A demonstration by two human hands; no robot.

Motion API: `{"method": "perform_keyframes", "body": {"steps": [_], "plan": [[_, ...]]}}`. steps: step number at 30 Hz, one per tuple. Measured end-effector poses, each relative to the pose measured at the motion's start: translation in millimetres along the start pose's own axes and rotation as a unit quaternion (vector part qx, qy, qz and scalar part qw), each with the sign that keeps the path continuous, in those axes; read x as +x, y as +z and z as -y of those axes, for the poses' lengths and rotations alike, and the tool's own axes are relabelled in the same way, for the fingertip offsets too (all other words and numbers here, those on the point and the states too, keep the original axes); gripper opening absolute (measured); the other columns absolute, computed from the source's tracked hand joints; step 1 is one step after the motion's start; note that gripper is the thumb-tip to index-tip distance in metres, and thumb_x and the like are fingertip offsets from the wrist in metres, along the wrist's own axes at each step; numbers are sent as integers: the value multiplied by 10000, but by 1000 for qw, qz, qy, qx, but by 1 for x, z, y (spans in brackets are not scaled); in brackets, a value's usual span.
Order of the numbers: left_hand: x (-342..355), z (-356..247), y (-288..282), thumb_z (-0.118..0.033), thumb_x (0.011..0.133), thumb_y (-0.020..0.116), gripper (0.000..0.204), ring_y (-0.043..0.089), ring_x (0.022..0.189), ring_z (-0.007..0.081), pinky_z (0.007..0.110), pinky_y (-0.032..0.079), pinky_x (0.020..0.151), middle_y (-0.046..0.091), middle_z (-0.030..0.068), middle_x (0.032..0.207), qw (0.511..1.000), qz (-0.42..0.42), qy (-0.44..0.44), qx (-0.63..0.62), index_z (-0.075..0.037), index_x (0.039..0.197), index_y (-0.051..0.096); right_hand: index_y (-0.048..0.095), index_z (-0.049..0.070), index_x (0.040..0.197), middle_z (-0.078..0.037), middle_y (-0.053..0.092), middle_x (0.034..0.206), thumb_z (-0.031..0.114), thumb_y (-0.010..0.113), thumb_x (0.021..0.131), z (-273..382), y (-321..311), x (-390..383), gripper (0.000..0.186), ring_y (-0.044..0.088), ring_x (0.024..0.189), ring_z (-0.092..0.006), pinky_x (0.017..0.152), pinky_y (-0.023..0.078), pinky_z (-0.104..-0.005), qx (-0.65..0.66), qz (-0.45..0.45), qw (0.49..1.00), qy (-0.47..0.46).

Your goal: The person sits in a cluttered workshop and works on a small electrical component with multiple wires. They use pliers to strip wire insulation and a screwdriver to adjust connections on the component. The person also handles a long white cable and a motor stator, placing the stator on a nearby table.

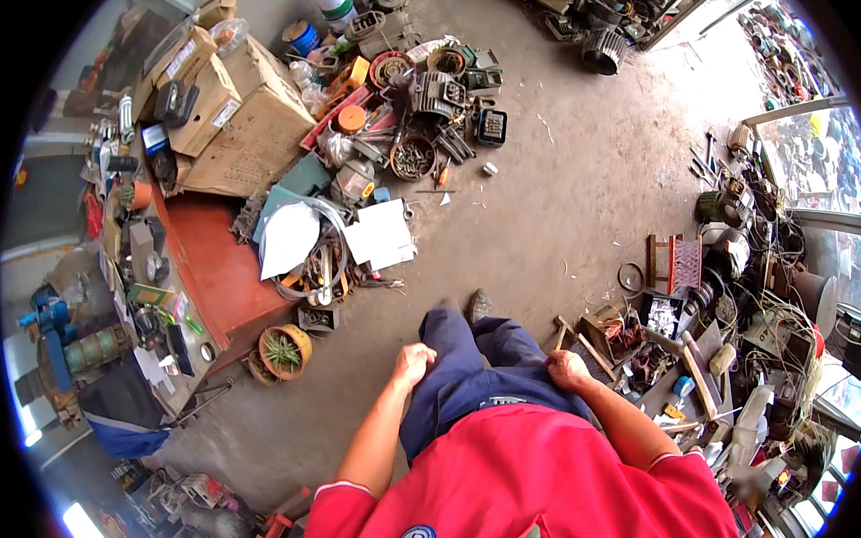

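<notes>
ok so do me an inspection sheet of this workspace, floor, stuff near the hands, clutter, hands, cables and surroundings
Surface: bare-looking grey-brown floor, small scraps scattered on it
Job's things: dark blue trousers beside both hands; wooden pieces on the floor near the right one
Clutter: motor, bowl of small metal parts and white sheets ahead to the left; more parts heaped at right
Hands: left hand and right hand at the thighs, fingers curled; whether they grip cloth can't be told
Cables: thin tangle over the right-hand heap
Surroundings: cardboard boxes, potted plant, window panes
</notes>
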State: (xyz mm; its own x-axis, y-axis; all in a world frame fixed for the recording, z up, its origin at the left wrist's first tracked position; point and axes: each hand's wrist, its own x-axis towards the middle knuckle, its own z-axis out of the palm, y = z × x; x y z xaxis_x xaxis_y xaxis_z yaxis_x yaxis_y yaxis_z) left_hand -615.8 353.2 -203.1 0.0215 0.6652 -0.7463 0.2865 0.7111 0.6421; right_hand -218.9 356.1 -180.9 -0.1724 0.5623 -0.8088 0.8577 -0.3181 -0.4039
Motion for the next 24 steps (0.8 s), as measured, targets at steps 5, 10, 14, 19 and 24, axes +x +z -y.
{"method": "perform_keyframes", "body": {"steps": [5,10,14,19,24], "plan": [[77,-78,-26,0,782,472,189,643,920,225,344,493,849,711,155,934,1000,25,1,-3,11,693,638,727,40,810,-189,705,829,149,646,774,-28,-62,19,140,696,801,-300,758,536,-387,58,-60,995,50],[154,-87,-37,6,747,490,227,652,714,194,329,524,706,708,109,743,993,-10,-74,96,-29,697,709,671,4,732,-94,669,701,91,650,816,-37,-127,37,123,620,635,-171,585,505,-331,175,-99,969,142],[226,-125,-52,-51,759,534,204,661,671,220,352,520,662,706,104,712,986,1,-62,155,-73,693,727,642,-12,747,-88,671,750,-55,515,805,-15,-180,51,146,605,651,-150,586,501,-306,297,-119,932,171],[302,-256,-55,-43,794,506,185,611,660,166,313,472,625,659,64,687,995,-19,-31,90,-55,701,666,629,-3,838,-93,667,816,-56,460,822,38,-275,87,178,617,672,-143,582,490,-267,401,-187,880,172],[365,-357,-40,-45,819,509,178,625,702,141,291,489,660,677,60,754,998,-40,47,-30,-28,822,686,631,-5,906,-81,675,839,10,509,846,72,-332,130,137,641,759,-154,662,505,-277,384,-136,897,175]]}}
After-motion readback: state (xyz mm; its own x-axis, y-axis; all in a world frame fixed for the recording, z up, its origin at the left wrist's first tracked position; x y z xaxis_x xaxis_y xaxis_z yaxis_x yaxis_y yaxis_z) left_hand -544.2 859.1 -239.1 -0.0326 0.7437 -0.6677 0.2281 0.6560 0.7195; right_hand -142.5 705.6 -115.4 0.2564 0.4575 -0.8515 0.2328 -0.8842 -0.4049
